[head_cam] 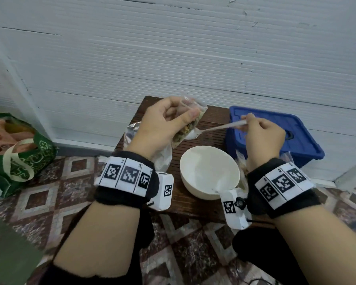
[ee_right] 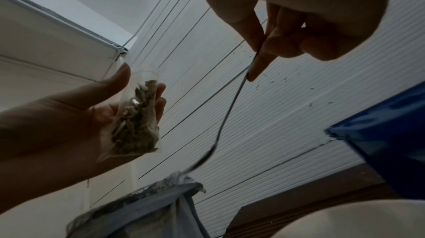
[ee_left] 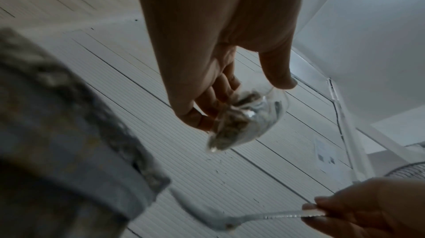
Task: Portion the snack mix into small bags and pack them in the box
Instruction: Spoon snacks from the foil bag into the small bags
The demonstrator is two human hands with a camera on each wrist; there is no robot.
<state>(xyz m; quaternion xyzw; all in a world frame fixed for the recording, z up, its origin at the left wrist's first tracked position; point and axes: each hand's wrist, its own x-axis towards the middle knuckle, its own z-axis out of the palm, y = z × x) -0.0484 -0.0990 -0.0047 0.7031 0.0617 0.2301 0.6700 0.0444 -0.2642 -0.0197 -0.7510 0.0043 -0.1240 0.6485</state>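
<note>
snack bag (head_cam: 190, 122) pinched in left hand (head_cam: 160, 128); right hand (head_cam: 262, 136) grips spoon (head_cam: 210, 128); bowl (head_cam: 209, 171) below.

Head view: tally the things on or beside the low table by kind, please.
Small bag: 1
Spoon: 1
Bowl: 1
Foil pouch: 1
Blue box: 1
Green tote: 1
Total: 6

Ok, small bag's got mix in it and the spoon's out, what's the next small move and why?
Probably set the spoon down in the white bowl, freeing the right hand to seal the bag. The left hand pinches the small clear bag, already well filled with mix, and the spoon bowl looks nearly empty. The blue box still has its lid on.
</note>
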